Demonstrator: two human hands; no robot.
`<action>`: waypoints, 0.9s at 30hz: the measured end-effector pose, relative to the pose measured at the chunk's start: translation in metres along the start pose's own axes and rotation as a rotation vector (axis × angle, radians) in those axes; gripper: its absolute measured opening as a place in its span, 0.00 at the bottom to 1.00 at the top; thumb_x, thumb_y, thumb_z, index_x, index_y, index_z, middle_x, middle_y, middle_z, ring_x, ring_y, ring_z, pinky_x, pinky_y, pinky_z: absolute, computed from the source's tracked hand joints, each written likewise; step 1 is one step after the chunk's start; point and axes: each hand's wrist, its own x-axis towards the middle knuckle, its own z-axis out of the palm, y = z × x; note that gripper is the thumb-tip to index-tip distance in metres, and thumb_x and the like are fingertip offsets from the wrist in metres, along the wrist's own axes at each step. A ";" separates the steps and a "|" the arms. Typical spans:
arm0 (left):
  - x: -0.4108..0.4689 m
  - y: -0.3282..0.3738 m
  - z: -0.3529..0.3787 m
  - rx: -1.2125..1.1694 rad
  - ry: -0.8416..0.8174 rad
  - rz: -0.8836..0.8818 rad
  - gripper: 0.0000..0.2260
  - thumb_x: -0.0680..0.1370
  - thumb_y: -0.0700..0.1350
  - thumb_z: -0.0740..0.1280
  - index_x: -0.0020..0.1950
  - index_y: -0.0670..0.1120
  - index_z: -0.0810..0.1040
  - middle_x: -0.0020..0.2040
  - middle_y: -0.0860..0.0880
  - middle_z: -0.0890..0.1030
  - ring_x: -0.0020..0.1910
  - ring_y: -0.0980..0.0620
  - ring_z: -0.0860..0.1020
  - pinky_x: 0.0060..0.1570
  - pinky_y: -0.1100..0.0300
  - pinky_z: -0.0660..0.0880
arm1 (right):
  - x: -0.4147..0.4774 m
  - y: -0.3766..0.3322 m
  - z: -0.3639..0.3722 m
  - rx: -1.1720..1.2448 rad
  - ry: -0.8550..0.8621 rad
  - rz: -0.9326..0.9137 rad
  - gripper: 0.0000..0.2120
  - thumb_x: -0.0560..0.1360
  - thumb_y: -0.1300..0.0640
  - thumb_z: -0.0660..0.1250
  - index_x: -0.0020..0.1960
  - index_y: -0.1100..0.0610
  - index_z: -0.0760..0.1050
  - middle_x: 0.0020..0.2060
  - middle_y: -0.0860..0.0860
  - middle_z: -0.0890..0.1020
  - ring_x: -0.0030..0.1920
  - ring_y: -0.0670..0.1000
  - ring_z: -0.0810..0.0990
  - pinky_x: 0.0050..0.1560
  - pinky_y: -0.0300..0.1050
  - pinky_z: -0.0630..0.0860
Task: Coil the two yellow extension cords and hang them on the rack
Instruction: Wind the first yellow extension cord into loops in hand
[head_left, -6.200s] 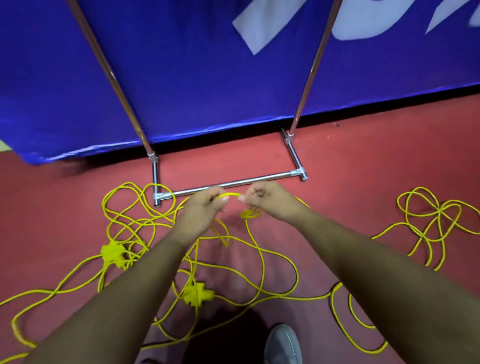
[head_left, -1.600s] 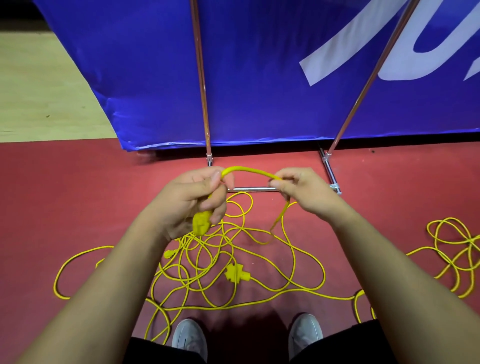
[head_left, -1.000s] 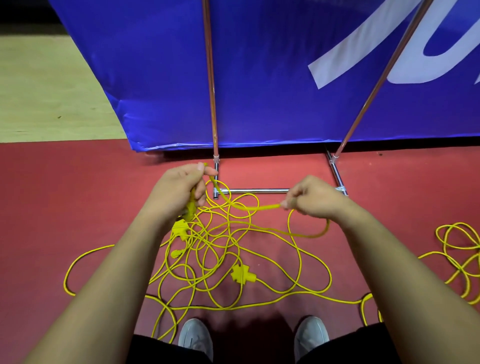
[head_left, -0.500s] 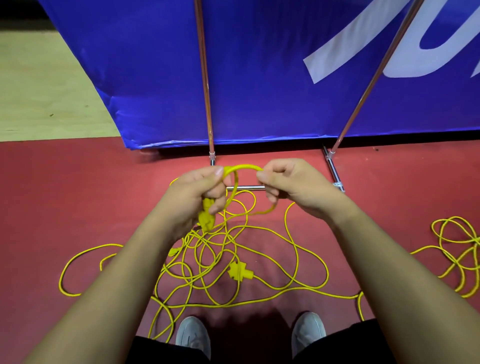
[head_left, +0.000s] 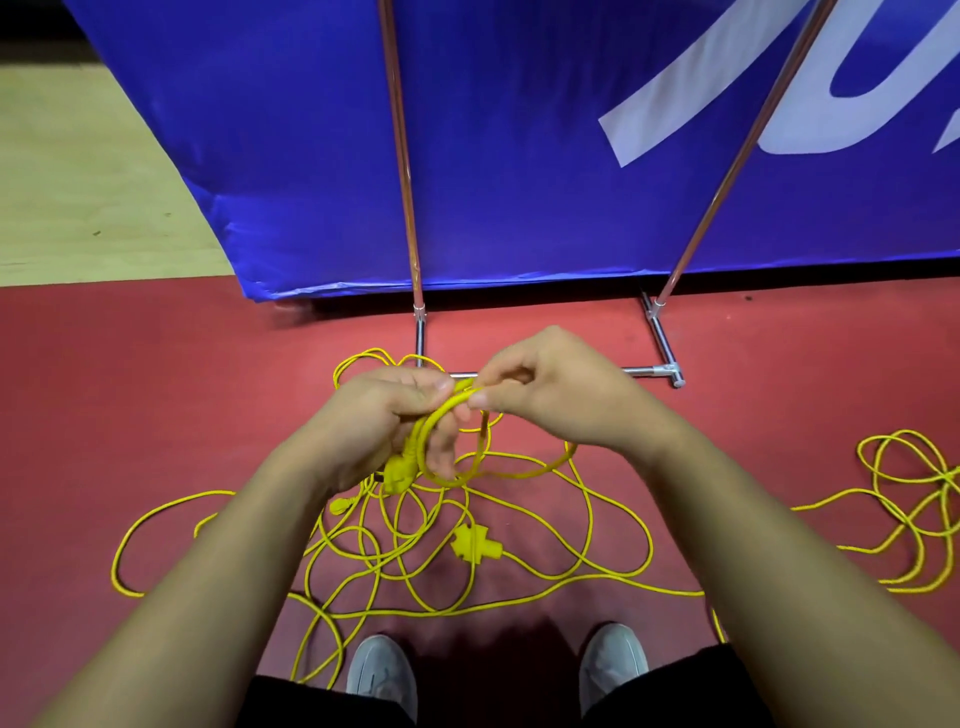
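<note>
The yellow cord is starting to take shape as a small coil (head_left: 441, 447) of only a couple of loops, hanging in the air above the red floor (head_left: 156, 389) in front of the rack's base. The left hand (head_left: 379, 426) is curling its fingers round the gathered loops, with a plug end (head_left: 400, 470) dangling below its palm. The right hand (head_left: 550, 400), touching the left, is pinching the cord between thumb and forefinger at the top of the loop, apparently laying another turn in. Most of the length is lying loose on the floor in a tangle (head_left: 519, 566) just beyond the person's shoes (head_left: 382, 675), with a socket block (head_left: 475, 543) sitting among the strands. A further bunch of yellow loops (head_left: 904, 499) is lying near the floor's right side, with a strand running back toward the tangle; which strand belongs to which cord I cannot tell. The rack (head_left: 654, 371) is standing at the floor's far edge against a blue banner (head_left: 519, 156), and nothing is hanging on the parts of it in view. By my reading the job is barely begun: nearly all the coiling and both hangings are waiting to be done.
</note>
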 end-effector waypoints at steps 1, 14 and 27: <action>0.000 0.000 0.000 -0.019 -0.003 0.030 0.09 0.76 0.42 0.61 0.41 0.38 0.75 0.24 0.48 0.69 0.20 0.49 0.70 0.24 0.63 0.68 | 0.002 -0.001 0.002 0.037 0.025 0.005 0.07 0.74 0.57 0.72 0.41 0.61 0.82 0.27 0.52 0.74 0.28 0.43 0.68 0.30 0.40 0.65; -0.007 0.009 -0.027 -0.123 0.144 0.049 0.12 0.72 0.43 0.59 0.36 0.39 0.79 0.25 0.44 0.71 0.24 0.44 0.74 0.28 0.60 0.72 | 0.002 0.050 -0.021 0.493 0.254 0.171 0.06 0.78 0.61 0.67 0.51 0.62 0.80 0.26 0.49 0.70 0.26 0.46 0.63 0.27 0.39 0.59; -0.008 0.009 -0.024 -0.388 0.010 0.121 0.10 0.76 0.43 0.58 0.37 0.41 0.74 0.23 0.54 0.59 0.16 0.59 0.58 0.24 0.61 0.51 | 0.002 0.036 -0.006 0.050 -0.006 0.121 0.09 0.77 0.56 0.69 0.44 0.62 0.79 0.31 0.57 0.78 0.29 0.43 0.75 0.36 0.40 0.72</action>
